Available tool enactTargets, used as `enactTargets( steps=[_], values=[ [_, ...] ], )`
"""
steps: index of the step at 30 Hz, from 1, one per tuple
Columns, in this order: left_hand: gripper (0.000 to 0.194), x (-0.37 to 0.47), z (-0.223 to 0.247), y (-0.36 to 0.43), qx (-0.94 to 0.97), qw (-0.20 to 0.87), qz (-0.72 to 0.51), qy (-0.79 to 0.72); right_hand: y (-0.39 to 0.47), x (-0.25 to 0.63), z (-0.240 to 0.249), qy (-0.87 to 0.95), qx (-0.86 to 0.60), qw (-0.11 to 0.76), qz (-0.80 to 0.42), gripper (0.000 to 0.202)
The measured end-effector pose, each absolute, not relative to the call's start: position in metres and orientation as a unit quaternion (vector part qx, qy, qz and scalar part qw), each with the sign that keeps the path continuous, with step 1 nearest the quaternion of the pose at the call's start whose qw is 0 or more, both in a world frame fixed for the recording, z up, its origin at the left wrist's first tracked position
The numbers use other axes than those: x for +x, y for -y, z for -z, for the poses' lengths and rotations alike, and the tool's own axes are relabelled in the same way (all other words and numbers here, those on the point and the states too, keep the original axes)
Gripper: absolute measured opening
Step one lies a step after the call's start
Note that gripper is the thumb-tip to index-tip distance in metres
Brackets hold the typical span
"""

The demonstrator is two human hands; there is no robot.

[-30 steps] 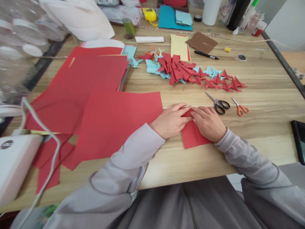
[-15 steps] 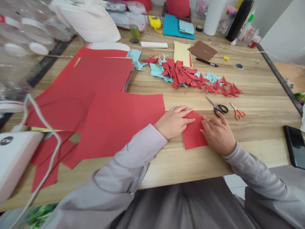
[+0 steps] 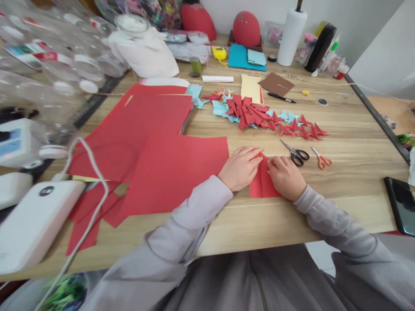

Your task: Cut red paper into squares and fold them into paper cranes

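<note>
A small sheet of red paper (image 3: 263,183) lies on the table in front of me, its top corners folded inward to a point. My left hand (image 3: 241,168) grips its upper left edge, fingers together near the folded tip. On the other side, my right hand (image 3: 287,176) is curled and pinches the upper right edge; its fingertips partly hide the fold. Just beyond my right hand are black-handled scissors (image 3: 296,154) and smaller orange-handled scissors (image 3: 321,159). Past them lies a pile of folded red and blue paper pieces (image 3: 248,112).
Large red sheets (image 3: 175,172) spread to the left, beside a white power bank (image 3: 42,224) with a cable. A phone (image 3: 401,205) lies at the right edge. Further back are a black pen (image 3: 281,97), brown paper (image 3: 275,84) and a yellow tape measure (image 3: 219,53). Plastic bottles (image 3: 81,65) crowd the far left.
My right hand's fingers have curled in and now pinch the paper's right edge, which is folded further inward. My left fingers have drawn together at the tip. The head view has shifted slightly.
</note>
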State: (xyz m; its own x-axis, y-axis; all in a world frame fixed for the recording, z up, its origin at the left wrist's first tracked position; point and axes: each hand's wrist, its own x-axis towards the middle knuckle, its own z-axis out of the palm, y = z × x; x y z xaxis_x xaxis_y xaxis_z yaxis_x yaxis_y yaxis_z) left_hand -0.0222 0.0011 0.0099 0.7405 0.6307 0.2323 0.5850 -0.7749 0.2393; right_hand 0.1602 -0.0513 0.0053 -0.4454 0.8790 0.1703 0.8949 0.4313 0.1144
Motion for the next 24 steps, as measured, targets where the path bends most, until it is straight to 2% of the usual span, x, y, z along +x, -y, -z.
enactTargets(
  steps=[6, 9, 13, 24],
  values=[
    [0.039, -0.005, -0.032, 0.024, 0.924, 0.011, -0.055, -0.379, 0.052, 0.152, -0.005, 0.836, -0.542, 0.033, 0.074, 0.022],
    [0.039, 0.001, -0.033, 0.026, 0.928, 0.025, -0.028, -0.37, 0.05, 0.153, -0.001, 0.838, -0.541, 0.058, 0.042, 0.023],
    [0.039, 0.008, -0.022, 0.023, 0.923, 0.056, -0.041, -0.378, 0.048, 0.155, 0.006, 0.838, -0.536, 0.1, 0.013, 0.026],
    [0.048, 0.016, -0.004, 0.028, 0.902, -0.014, -0.079, -0.425, 0.047, 0.161, 0.008, 0.832, -0.533, 0.155, -0.026, 0.028]
  ],
)
